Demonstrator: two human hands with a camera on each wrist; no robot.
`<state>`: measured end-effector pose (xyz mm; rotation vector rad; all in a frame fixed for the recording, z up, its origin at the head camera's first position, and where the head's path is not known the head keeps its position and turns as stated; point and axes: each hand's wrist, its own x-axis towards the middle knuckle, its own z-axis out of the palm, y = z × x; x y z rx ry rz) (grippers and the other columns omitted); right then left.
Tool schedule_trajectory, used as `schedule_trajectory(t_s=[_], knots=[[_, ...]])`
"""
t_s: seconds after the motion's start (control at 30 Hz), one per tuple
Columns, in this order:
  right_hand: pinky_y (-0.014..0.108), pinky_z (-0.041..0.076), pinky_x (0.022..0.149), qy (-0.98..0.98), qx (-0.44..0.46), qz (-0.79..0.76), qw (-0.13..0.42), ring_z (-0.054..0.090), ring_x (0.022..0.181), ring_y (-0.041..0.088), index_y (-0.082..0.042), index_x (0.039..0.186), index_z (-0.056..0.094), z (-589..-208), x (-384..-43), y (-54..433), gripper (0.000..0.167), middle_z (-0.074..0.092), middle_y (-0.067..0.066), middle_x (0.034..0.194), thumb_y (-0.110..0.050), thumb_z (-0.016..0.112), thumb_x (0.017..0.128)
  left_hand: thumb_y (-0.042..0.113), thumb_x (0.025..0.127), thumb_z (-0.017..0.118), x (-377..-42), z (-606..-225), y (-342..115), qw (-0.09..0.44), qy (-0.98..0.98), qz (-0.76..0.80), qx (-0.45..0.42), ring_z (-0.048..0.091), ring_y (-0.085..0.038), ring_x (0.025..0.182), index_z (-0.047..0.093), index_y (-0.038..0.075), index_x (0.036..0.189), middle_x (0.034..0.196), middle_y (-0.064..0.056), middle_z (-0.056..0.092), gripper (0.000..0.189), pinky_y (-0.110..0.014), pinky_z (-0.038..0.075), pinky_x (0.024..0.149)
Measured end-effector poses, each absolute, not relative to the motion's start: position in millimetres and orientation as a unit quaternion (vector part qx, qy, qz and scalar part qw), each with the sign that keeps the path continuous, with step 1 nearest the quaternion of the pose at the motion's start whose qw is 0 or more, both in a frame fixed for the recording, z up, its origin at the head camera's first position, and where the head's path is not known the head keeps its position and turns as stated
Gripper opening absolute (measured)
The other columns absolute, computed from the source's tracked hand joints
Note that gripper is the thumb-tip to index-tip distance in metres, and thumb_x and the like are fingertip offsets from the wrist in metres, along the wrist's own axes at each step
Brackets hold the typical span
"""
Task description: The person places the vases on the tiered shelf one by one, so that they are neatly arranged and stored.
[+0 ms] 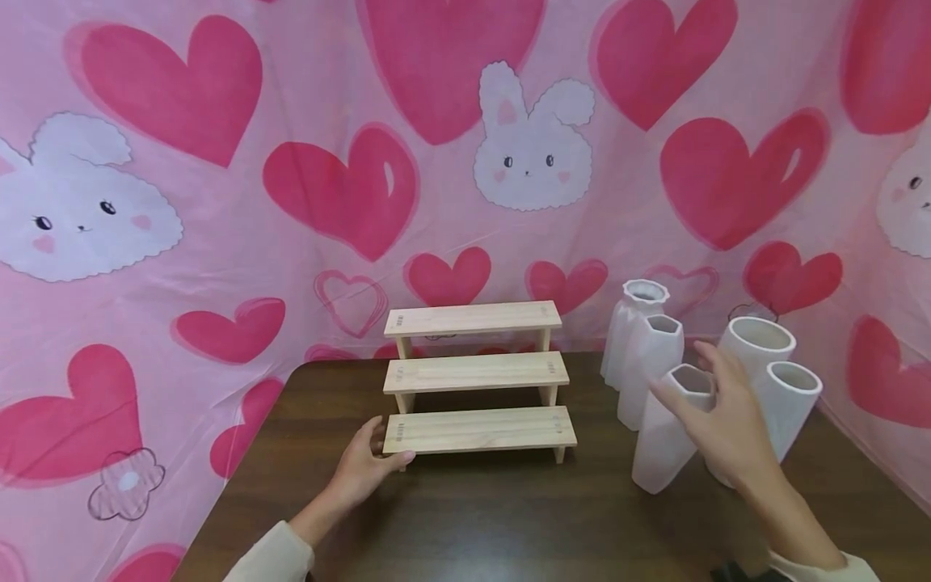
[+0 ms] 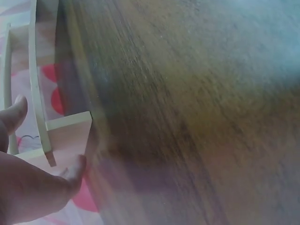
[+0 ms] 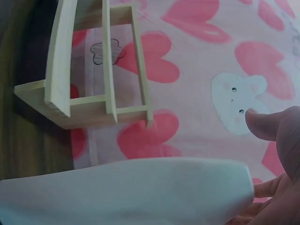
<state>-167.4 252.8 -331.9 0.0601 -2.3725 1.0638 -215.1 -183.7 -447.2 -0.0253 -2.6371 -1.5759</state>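
Observation:
A three-step wooden display stand [image 1: 476,428] stands on the dark table. My left hand [image 1: 364,469] holds the left end of its lowest step, thumb at the front edge and fingers at the back. In the left wrist view, thumb and fingers [image 2: 16,112] straddle that end of the stand. My right hand [image 1: 727,420] hovers at the top of a white vase [image 1: 662,440] with a five-sided mouth. Its thumb and fingers are spread. In the right wrist view the thumb [image 3: 267,124] stands apart from the vase, while other fingers reach behind its rim; whether they touch is unclear.
Behind that vase stand another angular white vase [image 1: 647,380] and one with a wavy rim [image 1: 625,339]. Two round-mouthed white vases [image 1: 793,404] are at the right, partly hidden by my right hand. A pink heart-and-rabbit cloth [image 1: 451,218] hangs behind the table [image 1: 494,525].

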Motion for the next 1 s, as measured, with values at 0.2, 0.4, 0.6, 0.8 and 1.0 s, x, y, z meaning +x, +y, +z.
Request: schedule_trajectory(t_s=[0.2,0.4,0.6,0.8,1.0], knots=[[0.069,0.036,0.085,-0.895,0.004,0.387,0.223,0.039,0.116,0.051,0.004,0.144,0.032,-343,-165,262,0.08,0.037,0.034,0.136,-0.032,0.072,0.085,0.013,0.074,0.084,-216,-451,-184,0.019,-0.839,-0.543,0.01,0.063,-0.027,0.095,0.034,-0.012,0.139,0.13,-0.031,0.05,0.085,-0.035,0.054,0.078],[0.068,0.037,0.086,-0.894,-0.003,0.387,0.225,0.041,0.114,0.051,0.004,0.144,0.033,-351,-167,265,0.082,0.038,0.035,0.135,-0.028,0.077,0.081,0.004,0.076,0.081,-217,-458,-183,0.018,-0.807,-0.59,0.02,0.066,-0.024,0.084,0.037,-0.01,0.139,0.124,-0.03,0.056,0.078,-0.03,0.054,0.072],[0.06,0.047,0.081,-0.894,-0.022,0.386,0.227,0.05,0.107,0.052,0.0,0.141,0.039,-357,-167,267,0.077,0.046,0.032,0.13,-0.028,0.078,0.081,0.0,0.076,0.079,-218,-466,-182,0.027,-0.786,-0.618,0.023,0.065,-0.021,0.077,0.043,-0.008,0.137,0.113,-0.024,0.063,0.071,-0.024,0.053,0.064],[0.019,0.044,0.064,-0.902,-0.026,0.371,0.218,0.054,0.101,0.05,-0.002,0.14,0.04,-357,-167,273,0.079,0.05,0.032,0.125,-0.03,0.08,0.079,0.0,0.077,0.079,-221,-467,-182,0.025,-0.777,-0.628,0.031,0.065,-0.021,0.076,0.046,-0.005,0.137,0.109,-0.021,0.065,0.069,-0.025,0.054,0.066],[0.022,0.047,0.064,-0.905,-0.021,0.363,0.219,0.056,0.098,0.051,-0.001,0.141,0.041,-358,-168,275,0.08,0.052,0.035,0.121,-0.03,0.081,0.078,0.0,0.077,0.079,-222,-467,-182,0.025,-0.776,-0.63,0.027,0.066,-0.021,0.076,0.045,-0.006,0.137,0.108,-0.021,0.066,0.069,-0.026,0.055,0.067]])
